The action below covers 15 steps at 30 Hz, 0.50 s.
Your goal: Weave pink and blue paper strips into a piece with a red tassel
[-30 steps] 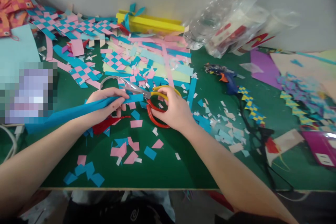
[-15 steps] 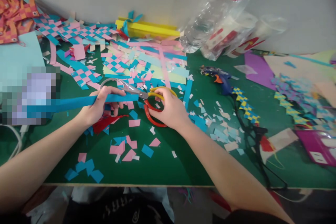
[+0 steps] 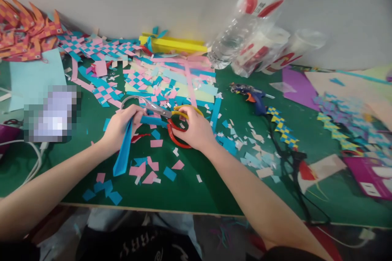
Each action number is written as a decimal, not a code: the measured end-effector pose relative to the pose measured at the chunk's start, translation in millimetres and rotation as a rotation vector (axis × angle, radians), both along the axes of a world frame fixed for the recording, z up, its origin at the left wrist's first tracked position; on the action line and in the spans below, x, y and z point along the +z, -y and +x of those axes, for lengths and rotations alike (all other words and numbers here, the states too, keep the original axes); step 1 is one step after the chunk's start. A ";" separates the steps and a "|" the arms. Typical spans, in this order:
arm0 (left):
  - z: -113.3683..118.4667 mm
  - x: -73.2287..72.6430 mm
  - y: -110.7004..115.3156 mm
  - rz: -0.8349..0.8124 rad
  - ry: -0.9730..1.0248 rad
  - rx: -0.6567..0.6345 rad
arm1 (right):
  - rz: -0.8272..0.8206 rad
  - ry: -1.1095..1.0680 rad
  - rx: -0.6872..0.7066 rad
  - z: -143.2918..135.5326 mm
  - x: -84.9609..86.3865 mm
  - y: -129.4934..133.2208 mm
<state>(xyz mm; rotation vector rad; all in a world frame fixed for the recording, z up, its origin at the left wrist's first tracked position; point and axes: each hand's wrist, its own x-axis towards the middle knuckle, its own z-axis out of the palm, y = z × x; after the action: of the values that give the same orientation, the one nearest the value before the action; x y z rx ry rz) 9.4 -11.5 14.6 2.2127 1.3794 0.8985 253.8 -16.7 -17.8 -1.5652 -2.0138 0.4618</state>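
A blue paper strip (image 3: 123, 153) is pinched in my left hand (image 3: 121, 127); one end hangs toward the table's front, while another length reaches right to the scissors. My right hand (image 3: 196, 128) grips the scissors (image 3: 180, 145), which have one red and one yellow handle loop. Their metal blades point left, toward the fingers of my left hand. A silver ring-like shape (image 3: 134, 98) shows just above that hand. Pink and blue paper scraps (image 3: 141, 170) lie below and between my hands on the green table (image 3: 196, 195).
Woven paper pieces (image 3: 98, 47) and a yellow folded form (image 3: 174, 43) lie at the back. A phone (image 3: 55, 114) is at left. On the right are a glue gun (image 3: 255, 100) with a black cable, a bottle (image 3: 232, 40), wrapped cups (image 3: 260, 51) and a purple case (image 3: 369, 175).
The blue strip's free end has swung from pointing left to hanging down toward the front. My left hand has turned around it. The view has shifted slightly.
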 end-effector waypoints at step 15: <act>-3.6 16.9 17.2 -1.012 0.862 0.254 | -0.023 -0.028 0.015 -0.2 3.5 0.4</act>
<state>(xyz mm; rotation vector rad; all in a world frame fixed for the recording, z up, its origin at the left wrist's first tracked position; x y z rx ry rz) 5.7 -28.7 31.5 0.7640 1.2344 0.8008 253.6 -17.1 -14.3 -1.5499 -2.0066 0.5114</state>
